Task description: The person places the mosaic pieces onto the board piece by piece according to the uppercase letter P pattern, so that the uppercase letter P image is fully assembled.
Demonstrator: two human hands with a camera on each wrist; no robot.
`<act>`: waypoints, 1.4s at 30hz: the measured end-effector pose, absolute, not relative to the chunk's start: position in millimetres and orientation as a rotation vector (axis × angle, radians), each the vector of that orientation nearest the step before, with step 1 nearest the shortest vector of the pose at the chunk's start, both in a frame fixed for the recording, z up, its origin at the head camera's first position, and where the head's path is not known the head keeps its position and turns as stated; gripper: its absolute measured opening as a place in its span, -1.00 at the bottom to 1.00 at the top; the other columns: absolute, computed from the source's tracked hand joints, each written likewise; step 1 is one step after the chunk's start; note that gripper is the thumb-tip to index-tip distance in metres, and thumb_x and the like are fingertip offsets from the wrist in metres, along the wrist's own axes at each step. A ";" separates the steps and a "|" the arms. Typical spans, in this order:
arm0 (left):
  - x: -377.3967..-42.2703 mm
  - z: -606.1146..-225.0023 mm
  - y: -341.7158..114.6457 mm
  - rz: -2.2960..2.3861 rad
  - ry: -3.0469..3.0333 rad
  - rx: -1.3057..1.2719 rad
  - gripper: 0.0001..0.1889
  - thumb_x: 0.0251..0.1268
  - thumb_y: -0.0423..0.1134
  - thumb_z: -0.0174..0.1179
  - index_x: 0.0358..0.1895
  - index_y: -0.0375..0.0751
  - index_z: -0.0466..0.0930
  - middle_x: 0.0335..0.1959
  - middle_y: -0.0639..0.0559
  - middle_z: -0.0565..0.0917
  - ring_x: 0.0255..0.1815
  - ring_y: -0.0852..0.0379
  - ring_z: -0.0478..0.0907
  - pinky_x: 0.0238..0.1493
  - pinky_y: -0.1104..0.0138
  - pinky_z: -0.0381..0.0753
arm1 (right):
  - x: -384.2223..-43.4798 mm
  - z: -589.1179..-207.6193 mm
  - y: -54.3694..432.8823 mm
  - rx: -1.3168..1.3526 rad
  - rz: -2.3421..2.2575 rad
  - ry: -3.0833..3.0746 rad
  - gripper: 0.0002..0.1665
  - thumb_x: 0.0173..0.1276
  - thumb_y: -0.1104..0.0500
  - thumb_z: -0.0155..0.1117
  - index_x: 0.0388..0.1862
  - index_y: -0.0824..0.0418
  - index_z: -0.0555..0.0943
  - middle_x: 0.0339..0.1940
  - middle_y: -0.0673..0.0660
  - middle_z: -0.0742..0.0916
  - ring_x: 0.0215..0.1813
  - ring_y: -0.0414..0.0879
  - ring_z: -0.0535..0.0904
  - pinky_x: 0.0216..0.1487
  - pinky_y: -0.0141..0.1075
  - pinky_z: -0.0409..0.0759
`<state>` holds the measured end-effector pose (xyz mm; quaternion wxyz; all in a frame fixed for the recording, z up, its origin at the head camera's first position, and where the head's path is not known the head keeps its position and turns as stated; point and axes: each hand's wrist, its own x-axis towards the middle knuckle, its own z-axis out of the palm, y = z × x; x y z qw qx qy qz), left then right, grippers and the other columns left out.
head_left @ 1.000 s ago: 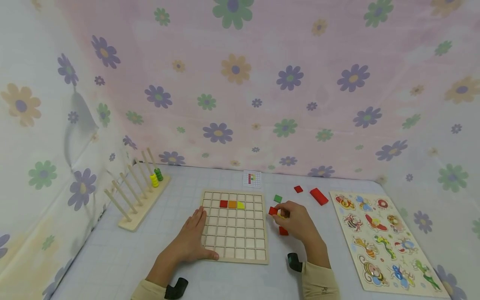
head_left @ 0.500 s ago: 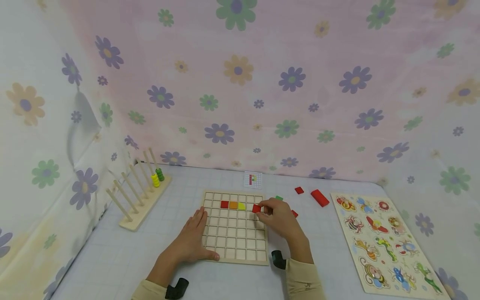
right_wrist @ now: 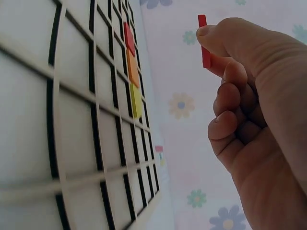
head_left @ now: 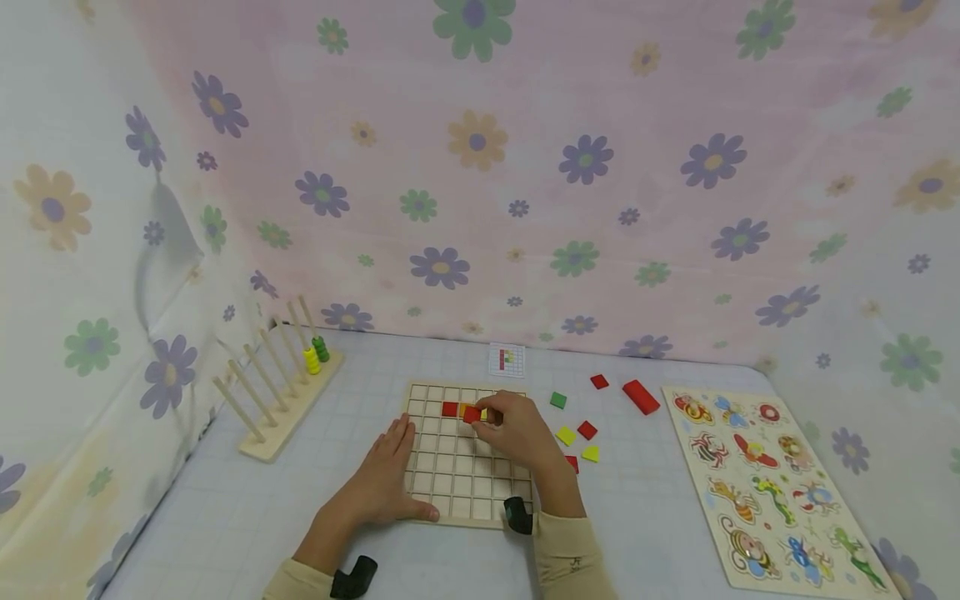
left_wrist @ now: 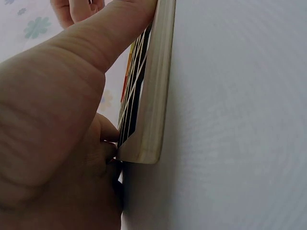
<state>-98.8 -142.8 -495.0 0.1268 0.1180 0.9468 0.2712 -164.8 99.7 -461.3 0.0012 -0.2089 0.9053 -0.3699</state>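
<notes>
A wooden grid board (head_left: 453, 483) lies on the table. In one row near its top sit a red tile (head_left: 449, 409), an orange tile (head_left: 462, 409) and a partly hidden yellow tile (right_wrist: 136, 100). My right hand (head_left: 521, 429) pinches another red square tile (head_left: 471, 415) between thumb and index finger. The right wrist view shows this tile (right_wrist: 205, 43) held up apart from the board, its other fingers curled. My left hand (head_left: 378, 479) rests against the board's left edge with fingers extended, its thumb on the near edge.
Loose tiles lie right of the board, among them a green one (head_left: 558, 401) and a yellow one (head_left: 566, 436). Behind stands a pattern card (head_left: 507, 361). A red block (head_left: 641, 397) and an insect puzzle (head_left: 772, 483) are at right, a peg stand (head_left: 292, 408) at left.
My right hand has carried the red tile left from beside the board to above the row of tiles. The loose tiles it covered now show. My left hand has stayed in place.
</notes>
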 end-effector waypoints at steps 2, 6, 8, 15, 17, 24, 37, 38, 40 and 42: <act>-98.9 -495.1 -143.5 0.788 2.756 0.345 0.52 -0.30 0.39 0.58 0.63 -0.42 -0.10 0.70 -0.28 -0.11 0.72 -0.24 -0.16 0.67 -0.13 -0.04 | -164.8 -459.1 93.4 -0.674 -1.171 2.829 -0.83 0.30 0.20 0.45 -0.14 0.18 0.77 -0.46 -0.08 0.56 -0.39 -0.24 0.42 -0.37 -0.44 0.44; -99.3 -495.3 -144.1 0.787 2.754 0.351 0.52 -0.31 0.40 0.58 0.63 -0.43 -0.10 0.70 -0.29 -0.12 0.72 -0.25 -0.16 0.67 -0.13 -0.04 | -165.2 -455.9 82.1 -0.703 -1.180 2.815 -0.81 0.30 0.20 0.44 -0.13 0.21 0.77 -0.46 -0.06 0.56 -0.39 -0.22 0.43 -0.37 -0.43 0.43; -99.7 -495.0 -144.1 0.782 2.756 0.357 0.53 -0.31 0.41 0.58 0.63 -0.43 -0.10 0.70 -0.29 -0.12 0.72 -0.24 -0.17 0.67 -0.13 -0.04 | -166.2 -456.7 77.4 -0.707 -1.159 2.820 -0.80 0.30 0.19 0.44 -0.12 0.23 0.77 -0.46 -0.06 0.56 -0.38 -0.22 0.43 -0.35 -0.44 0.43; -99.3 -493.7 -143.7 0.795 2.769 0.376 0.52 -0.30 0.40 0.58 0.62 -0.44 -0.10 0.69 -0.30 -0.11 0.72 -0.26 -0.16 0.67 -0.14 -0.04 | -172.2 -466.8 67.0 -0.711 -1.068 2.833 -0.80 0.30 0.21 0.40 -0.13 0.25 0.76 -0.47 -0.05 0.55 -0.39 -0.23 0.42 -0.29 -0.41 0.47; -99.0 -492.9 -143.5 0.802 2.766 0.370 0.52 -0.29 0.39 0.58 0.62 -0.44 -0.10 0.69 -0.30 -0.11 0.72 -0.25 -0.17 0.67 -0.14 -0.04 | -173.5 -469.4 65.4 -0.714 -1.042 2.831 -0.83 0.30 0.22 0.40 -0.15 0.25 0.76 -0.49 -0.06 0.54 -0.39 -0.24 0.41 -0.27 -0.41 0.48; -99.1 -492.0 -143.2 0.816 2.756 0.356 0.52 -0.31 0.38 0.59 0.62 -0.44 -0.09 0.69 -0.29 -0.11 0.72 -0.25 -0.17 0.66 -0.15 -0.04 | -175.2 -472.9 62.8 -0.701 -0.963 2.846 -0.86 0.29 0.21 0.41 -0.21 0.24 0.76 -0.50 -0.06 0.54 -0.40 -0.24 0.40 -0.30 -0.40 0.46; -99.0 -495.6 -144.6 0.822 2.756 0.361 0.52 -0.32 0.38 0.60 0.62 -0.44 -0.08 0.69 -0.30 -0.11 0.72 -0.25 -0.17 0.66 -0.16 -0.03 | -176.7 -480.4 57.2 -0.657 -0.838 2.847 -0.82 0.28 0.19 0.44 -0.17 0.22 0.76 -0.45 -0.04 0.57 -0.37 -0.19 0.43 -0.31 -0.37 0.45; -99.0 -495.9 -144.7 0.821 2.756 0.359 0.52 -0.32 0.38 0.60 0.62 -0.44 -0.08 0.69 -0.29 -0.11 0.72 -0.25 -0.17 0.66 -0.15 -0.04 | -177.0 -480.7 56.8 -0.657 -0.830 2.850 -0.82 0.28 0.19 0.44 -0.17 0.21 0.76 -0.45 -0.04 0.57 -0.37 -0.19 0.43 -0.31 -0.37 0.44; -98.9 -495.8 -144.7 0.822 2.755 0.356 0.52 -0.32 0.38 0.60 0.62 -0.44 -0.08 0.69 -0.30 -0.11 0.72 -0.25 -0.17 0.67 -0.15 -0.04 | -176.9 -480.6 56.2 -0.660 -0.823 2.850 -0.82 0.27 0.20 0.44 -0.16 0.22 0.77 -0.45 -0.04 0.57 -0.37 -0.20 0.43 -0.31 -0.37 0.43; -99.0 -495.2 -144.5 0.823 2.754 0.355 0.52 -0.32 0.38 0.60 0.62 -0.44 -0.08 0.69 -0.30 -0.11 0.72 -0.25 -0.17 0.67 -0.15 -0.04 | -176.5 -480.2 56.0 -0.670 -0.815 2.856 -0.82 0.27 0.20 0.44 -0.17 0.22 0.77 -0.45 -0.04 0.58 -0.38 -0.20 0.43 -0.32 -0.38 0.43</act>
